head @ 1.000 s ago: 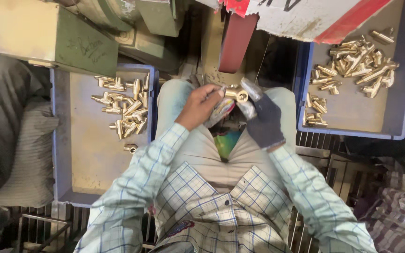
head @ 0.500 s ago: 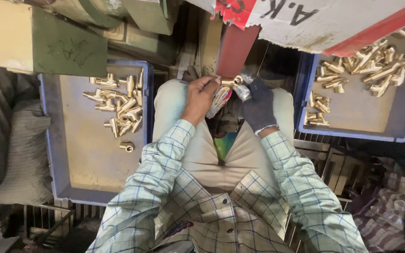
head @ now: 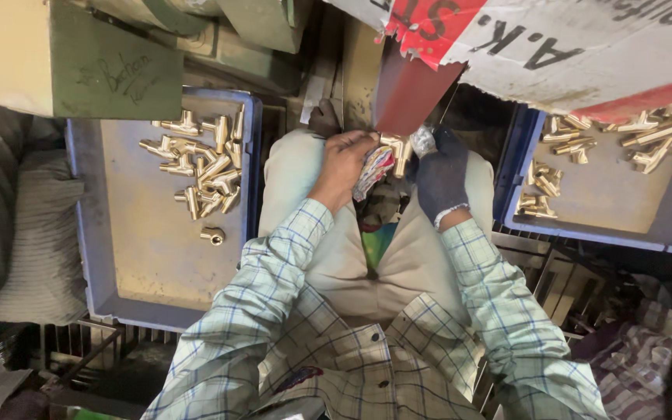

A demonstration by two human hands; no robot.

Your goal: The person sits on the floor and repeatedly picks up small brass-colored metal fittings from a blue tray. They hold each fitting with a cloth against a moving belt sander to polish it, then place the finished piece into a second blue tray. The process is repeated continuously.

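- Trays: left blue tray holds a cluster of brass fittings; right blue tray holds a looser batch. Which batch is finished, cannot tell.
- Left hand: bare, fingers closed on a patterned cloth.
- Right hand: dark-gloved, grips a brass fitting above the lap.

Torn white sign with a red corner and red stripe, slanting across the top right above a blue tray. Cream and green box at top left, handwriting on its green face.
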